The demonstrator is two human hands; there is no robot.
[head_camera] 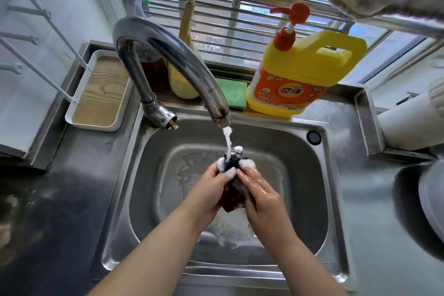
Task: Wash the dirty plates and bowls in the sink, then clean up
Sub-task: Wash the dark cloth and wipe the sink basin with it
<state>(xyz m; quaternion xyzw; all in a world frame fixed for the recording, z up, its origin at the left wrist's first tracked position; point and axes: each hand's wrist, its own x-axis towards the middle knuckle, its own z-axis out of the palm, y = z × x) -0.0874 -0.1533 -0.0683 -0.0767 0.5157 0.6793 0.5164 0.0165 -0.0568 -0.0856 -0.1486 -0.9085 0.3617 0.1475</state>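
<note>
Stainless steel counter (79, 175) surrounds a steel sink (310, 175) set below a barred window (240, 17). Over the middle of the basin, both hands hold a dark, soapy cloth (234, 190) under the running water (227, 139). The left hand (211, 187) grips the cloth from the left, fingers curled around it, fingertips covered in foam. The right hand (260, 196) presses against the cloth from the right, wet fingers wrapped over its upper side. White foam sits on the top of the cloth where the stream lands. Suds lie on the basin floor below the hands and near the front wall.

The curved tap (168, 55) rises from the rear left of the sink, spout directly above the cloth. Behind the sink on the ledge stand a yellow detergent bottle (300, 74) with an orange pump, a green sponge (231, 94) just beside it, and a yellow brush (183, 74) behind the tap. A white tray (98, 94) with a wooden insert lies at rear left, carrying white rack rods (45, 74). A dark bowl (415, 209) sits on the counter at far right, partly cut off by the frame edge.
</note>
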